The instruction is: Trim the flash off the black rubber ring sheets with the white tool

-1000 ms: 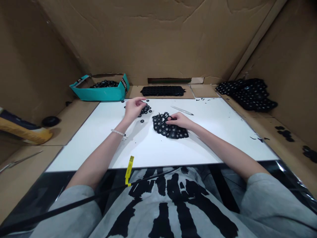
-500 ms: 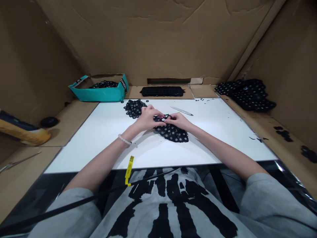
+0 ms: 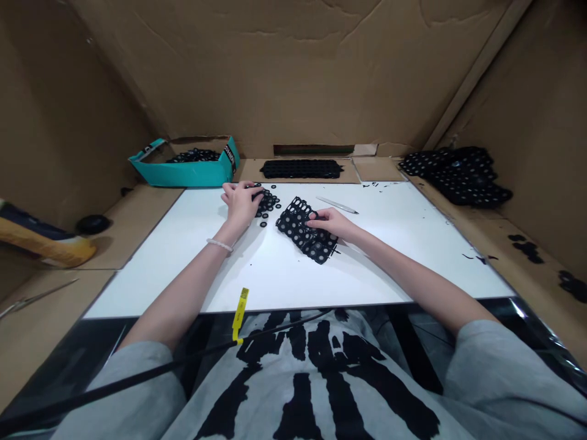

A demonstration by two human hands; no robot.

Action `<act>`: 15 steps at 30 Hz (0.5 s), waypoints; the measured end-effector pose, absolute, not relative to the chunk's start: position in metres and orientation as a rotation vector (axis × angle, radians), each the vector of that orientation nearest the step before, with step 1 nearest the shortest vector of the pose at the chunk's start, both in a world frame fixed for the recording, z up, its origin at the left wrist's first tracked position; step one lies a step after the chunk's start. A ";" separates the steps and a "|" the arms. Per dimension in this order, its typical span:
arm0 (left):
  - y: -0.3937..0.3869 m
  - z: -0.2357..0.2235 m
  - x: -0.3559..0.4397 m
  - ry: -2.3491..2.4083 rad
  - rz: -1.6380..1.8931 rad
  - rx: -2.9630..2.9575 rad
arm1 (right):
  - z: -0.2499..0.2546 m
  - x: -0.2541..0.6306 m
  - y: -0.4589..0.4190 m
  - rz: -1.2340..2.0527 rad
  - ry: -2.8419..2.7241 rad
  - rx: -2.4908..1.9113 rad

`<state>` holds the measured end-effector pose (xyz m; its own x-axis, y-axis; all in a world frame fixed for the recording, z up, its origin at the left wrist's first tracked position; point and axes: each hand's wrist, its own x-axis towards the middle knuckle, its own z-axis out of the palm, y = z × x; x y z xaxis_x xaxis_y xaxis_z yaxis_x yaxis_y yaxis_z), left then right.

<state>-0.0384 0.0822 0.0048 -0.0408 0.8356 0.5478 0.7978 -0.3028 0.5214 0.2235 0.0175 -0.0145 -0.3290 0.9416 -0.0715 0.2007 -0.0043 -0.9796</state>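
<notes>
My right hand (image 3: 334,222) pinches sheet (image 3: 300,231) by edge; left hand (image 3: 241,204) at rings (image 3: 268,202), hold unclear; worktop (image 3: 293,286) stretches wide toward me.

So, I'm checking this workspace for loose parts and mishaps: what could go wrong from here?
The small black rings lie loose on the white rectangular board by the left hand, so a brush of its fingers might scatter some.

The black sheet with rows of pale round spots could twist or slip, since only the right hand grips it.

The slim silver pointed tool lies near that hand and might get knocked.
</notes>
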 end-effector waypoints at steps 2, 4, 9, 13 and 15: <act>0.076 0.009 -0.036 1.817 1.255 2.298 | -0.014 0.220 0.015 1.352 -1.593 -1.209; 0.065 0.015 -0.026 1.581 1.135 2.457 | -0.014 0.218 0.013 1.302 -1.599 -1.203; 0.037 0.024 0.001 1.049 0.889 2.572 | -0.015 0.216 0.015 1.222 -1.659 -1.045; 0.040 0.018 0.005 1.122 0.895 2.376 | -0.016 0.219 0.018 1.348 -1.665 -1.002; 0.052 0.012 -0.002 1.189 0.900 2.211 | -0.018 0.221 0.019 1.387 -1.629 -1.081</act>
